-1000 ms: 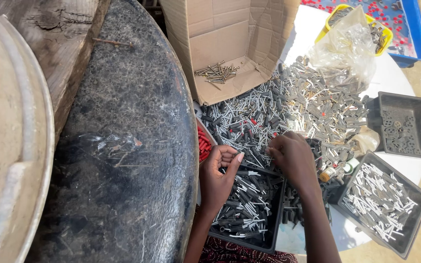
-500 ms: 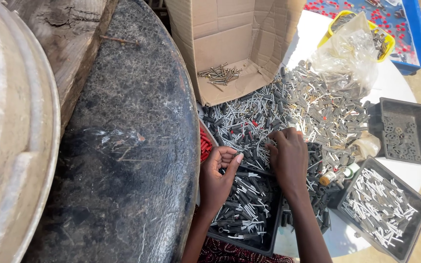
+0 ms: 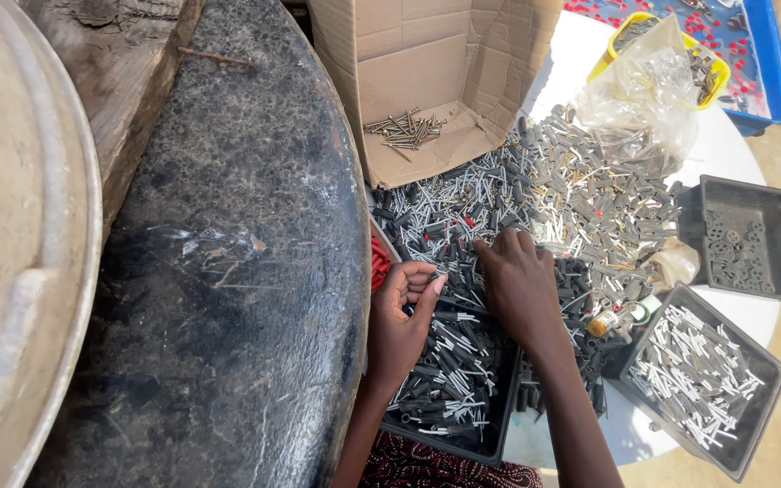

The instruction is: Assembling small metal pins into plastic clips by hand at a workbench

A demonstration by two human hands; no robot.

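Cupped loosely, my left hand [image 3: 401,321] holds nothing I can see, over the black tray [image 3: 490,443]. Right hand [image 3: 519,287] lies spread, palm down, on the fastener pile [image 3: 535,203].

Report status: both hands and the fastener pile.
Left hand cupped, palm up, over black tray. Right hand palm down on the fastener pile. Nothing blocking either.

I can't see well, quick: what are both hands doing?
Left hand: cupped, palm up, over the black tray; contents cannot be told.
Right hand: palm down, fingers in the fastener pile; grip hidden.
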